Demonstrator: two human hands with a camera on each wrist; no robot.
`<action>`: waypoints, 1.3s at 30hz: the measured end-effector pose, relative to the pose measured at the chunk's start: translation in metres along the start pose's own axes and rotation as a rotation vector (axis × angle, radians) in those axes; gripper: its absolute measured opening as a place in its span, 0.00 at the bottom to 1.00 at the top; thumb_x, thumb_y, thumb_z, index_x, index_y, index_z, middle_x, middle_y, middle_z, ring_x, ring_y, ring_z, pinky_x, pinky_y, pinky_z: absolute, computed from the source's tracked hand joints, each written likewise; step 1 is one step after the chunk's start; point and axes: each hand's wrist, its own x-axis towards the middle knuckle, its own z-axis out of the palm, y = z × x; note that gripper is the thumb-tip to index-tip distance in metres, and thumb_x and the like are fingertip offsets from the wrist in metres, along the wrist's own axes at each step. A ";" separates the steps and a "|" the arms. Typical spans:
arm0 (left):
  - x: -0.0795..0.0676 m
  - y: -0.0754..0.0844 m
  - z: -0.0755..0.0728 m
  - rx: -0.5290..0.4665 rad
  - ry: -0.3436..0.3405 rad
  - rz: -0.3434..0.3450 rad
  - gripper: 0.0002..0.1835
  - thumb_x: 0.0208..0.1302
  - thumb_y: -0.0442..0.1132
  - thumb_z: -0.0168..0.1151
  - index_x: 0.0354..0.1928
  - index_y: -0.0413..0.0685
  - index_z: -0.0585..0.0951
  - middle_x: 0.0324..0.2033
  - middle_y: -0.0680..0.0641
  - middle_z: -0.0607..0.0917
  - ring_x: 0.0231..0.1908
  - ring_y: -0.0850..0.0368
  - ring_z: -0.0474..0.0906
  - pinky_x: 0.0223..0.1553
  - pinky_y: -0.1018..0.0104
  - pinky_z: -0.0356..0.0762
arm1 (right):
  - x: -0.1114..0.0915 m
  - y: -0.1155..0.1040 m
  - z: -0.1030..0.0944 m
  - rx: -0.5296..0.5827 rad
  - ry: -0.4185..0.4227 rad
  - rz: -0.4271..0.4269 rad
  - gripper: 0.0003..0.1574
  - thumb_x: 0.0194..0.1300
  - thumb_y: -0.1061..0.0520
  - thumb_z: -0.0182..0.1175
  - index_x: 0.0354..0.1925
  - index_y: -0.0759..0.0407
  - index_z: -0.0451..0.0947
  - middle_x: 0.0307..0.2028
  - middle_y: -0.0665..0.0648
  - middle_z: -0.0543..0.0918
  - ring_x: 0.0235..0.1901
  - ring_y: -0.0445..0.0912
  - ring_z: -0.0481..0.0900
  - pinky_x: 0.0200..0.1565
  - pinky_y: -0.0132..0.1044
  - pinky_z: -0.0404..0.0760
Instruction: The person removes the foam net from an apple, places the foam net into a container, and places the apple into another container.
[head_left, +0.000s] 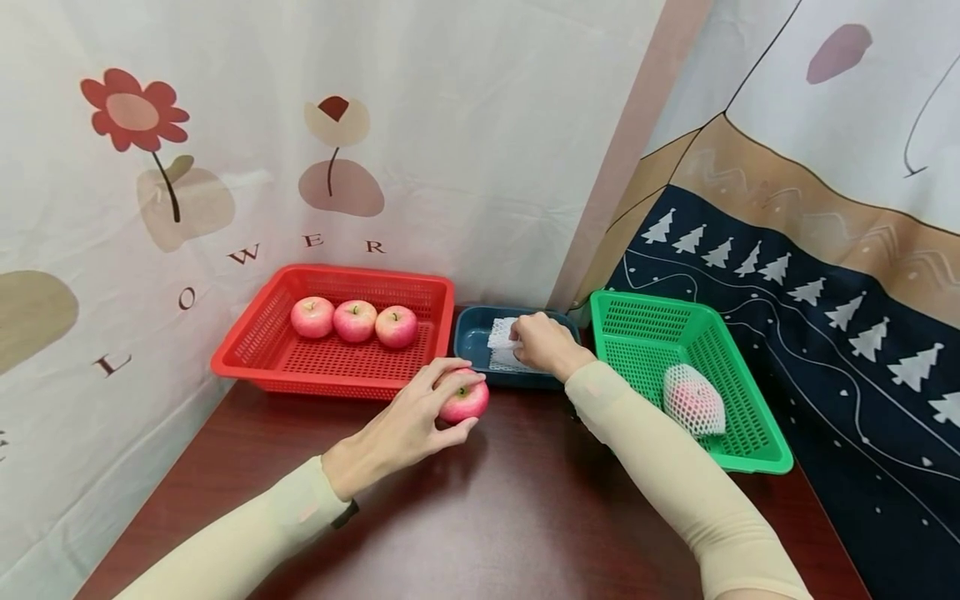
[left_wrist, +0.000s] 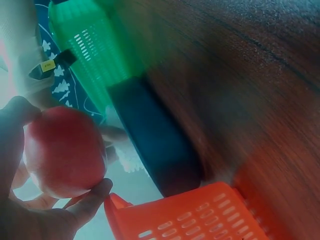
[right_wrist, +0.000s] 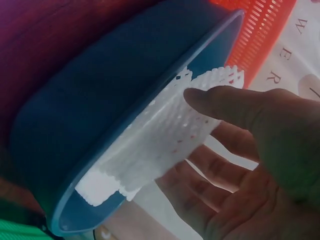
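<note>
My left hand (head_left: 397,423) grips a red-pink apple (head_left: 469,403) over the table, in front of the red basket and the blue tray. In the left wrist view, thumb and fingers sit around the sides of the apple (left_wrist: 65,152). My right hand (head_left: 547,342) reaches over the dark blue tray (head_left: 472,340). It pinches a white foam net sleeve (right_wrist: 165,130) between thumb and fingers, as the right wrist view shows. More white foam netting (head_left: 504,360) lies in the tray under that hand.
At the left stands a red basket (head_left: 330,383) with three apples (head_left: 355,322) in it. A green basket (head_left: 630,321) at the right holds one apple in a white foam net (head_left: 693,400). Printed curtains (head_left: 480,150) hang behind the brown table (head_left: 480,517).
</note>
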 end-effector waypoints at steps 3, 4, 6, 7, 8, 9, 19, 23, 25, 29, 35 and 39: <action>0.001 0.001 0.000 -0.004 -0.014 -0.008 0.34 0.71 0.45 0.84 0.77 0.55 0.83 0.75 0.44 0.80 0.74 0.48 0.79 0.72 0.51 0.90 | -0.001 0.002 0.002 0.009 -0.040 0.006 0.18 0.81 0.58 0.73 0.64 0.60 0.93 0.62 0.62 0.95 0.55 0.54 0.95 0.60 0.53 0.96; 0.001 0.001 0.000 -0.006 -0.017 -0.010 0.35 0.71 0.45 0.84 0.77 0.55 0.83 0.75 0.44 0.80 0.74 0.48 0.79 0.72 0.51 0.90 | -0.001 0.002 0.003 0.013 -0.052 0.008 0.18 0.81 0.57 0.74 0.64 0.60 0.93 0.63 0.62 0.95 0.56 0.54 0.95 0.60 0.53 0.95; 0.001 0.001 -0.001 -0.006 -0.021 -0.014 0.35 0.71 0.45 0.84 0.77 0.55 0.83 0.75 0.44 0.80 0.74 0.48 0.79 0.71 0.51 0.91 | -0.001 0.003 0.005 0.024 -0.072 0.004 0.18 0.81 0.54 0.75 0.64 0.59 0.94 0.64 0.62 0.94 0.59 0.54 0.94 0.63 0.52 0.95; 0.001 0.001 -0.001 -0.005 -0.022 -0.013 0.35 0.71 0.45 0.84 0.77 0.55 0.83 0.75 0.44 0.80 0.74 0.48 0.79 0.71 0.51 0.91 | -0.001 0.003 0.005 0.026 -0.080 0.000 0.18 0.82 0.53 0.75 0.63 0.59 0.94 0.64 0.62 0.94 0.59 0.54 0.94 0.63 0.52 0.94; 0.002 0.002 -0.001 -0.003 -0.021 -0.011 0.35 0.71 0.45 0.84 0.77 0.55 0.83 0.75 0.44 0.80 0.74 0.48 0.79 0.71 0.51 0.91 | -0.001 0.003 0.006 0.027 -0.091 -0.007 0.18 0.82 0.52 0.74 0.62 0.59 0.95 0.64 0.61 0.94 0.59 0.54 0.93 0.64 0.52 0.94; 0.002 0.002 -0.001 -0.002 -0.019 -0.009 0.35 0.70 0.45 0.84 0.77 0.54 0.83 0.75 0.43 0.80 0.74 0.47 0.79 0.71 0.51 0.91 | -0.001 0.003 0.006 0.031 -0.102 -0.014 0.17 0.83 0.51 0.73 0.60 0.59 0.95 0.62 0.61 0.95 0.58 0.53 0.93 0.63 0.51 0.94; 0.005 0.006 -0.003 0.006 0.002 0.012 0.36 0.69 0.44 0.85 0.77 0.52 0.83 0.75 0.42 0.80 0.73 0.46 0.80 0.69 0.52 0.92 | 0.059 0.068 0.080 0.070 -0.110 -0.123 0.25 0.89 0.46 0.64 0.30 0.46 0.92 0.22 0.45 0.84 0.28 0.42 0.80 0.39 0.39 0.83; 0.006 0.008 -0.003 0.008 0.023 0.026 0.35 0.69 0.44 0.85 0.75 0.51 0.84 0.74 0.41 0.81 0.73 0.45 0.81 0.69 0.52 0.92 | 0.062 0.072 0.087 0.054 -0.126 -0.116 0.12 0.84 0.53 0.67 0.50 0.52 0.98 0.42 0.50 0.97 0.43 0.45 0.91 0.56 0.44 0.94; 0.007 0.008 -0.004 0.010 0.036 0.033 0.34 0.69 0.44 0.85 0.75 0.50 0.85 0.73 0.41 0.81 0.72 0.45 0.82 0.69 0.51 0.92 | 0.060 0.071 0.087 0.064 -0.127 -0.113 0.12 0.83 0.57 0.67 0.54 0.52 0.97 0.50 0.53 0.98 0.51 0.47 0.92 0.63 0.48 0.94; 0.009 0.009 -0.005 0.013 0.055 0.036 0.33 0.69 0.43 0.85 0.74 0.50 0.85 0.73 0.40 0.82 0.72 0.45 0.82 0.69 0.50 0.92 | 0.052 0.066 0.084 0.092 -0.154 -0.091 0.15 0.82 0.61 0.63 0.53 0.51 0.95 0.54 0.54 0.96 0.55 0.49 0.91 0.66 0.50 0.92; 0.013 0.008 -0.010 0.021 0.080 0.034 0.33 0.68 0.42 0.85 0.74 0.50 0.85 0.73 0.41 0.82 0.71 0.46 0.83 0.68 0.51 0.92 | 0.043 0.061 0.073 0.120 -0.154 -0.086 0.21 0.82 0.61 0.57 0.58 0.52 0.95 0.57 0.56 0.96 0.56 0.50 0.91 0.65 0.50 0.92; 0.015 0.008 -0.015 0.025 0.083 0.026 0.35 0.68 0.42 0.86 0.75 0.50 0.84 0.73 0.41 0.81 0.72 0.46 0.83 0.69 0.51 0.92 | 0.021 0.041 0.042 0.116 -0.133 -0.105 0.21 0.82 0.62 0.57 0.58 0.57 0.94 0.59 0.60 0.96 0.58 0.53 0.92 0.66 0.53 0.91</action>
